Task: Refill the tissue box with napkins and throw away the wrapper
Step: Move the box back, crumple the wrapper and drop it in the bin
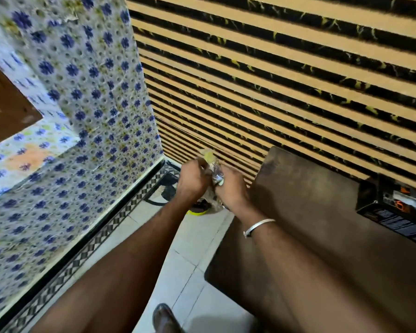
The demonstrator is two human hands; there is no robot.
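A crumpled clear plastic wrapper with a yellow-green patch is squeezed between both my hands, held out in front of me near the corner of the room. My left hand grips its left side and my right hand grips its right side, fingers closed. Directly below my hands, on the floor, stands a small bin with a yellow-green rim, partly hidden by my wrists. A black tissue box with orange marks sits on the brown table at the right, with white paper showing in its top.
The dark brown table fills the right side against a striped tan-and-black wall. A blue-flowered tiled wall runs along the left. Pale floor tiles lie between them. A dark shoe tip shows at the bottom.
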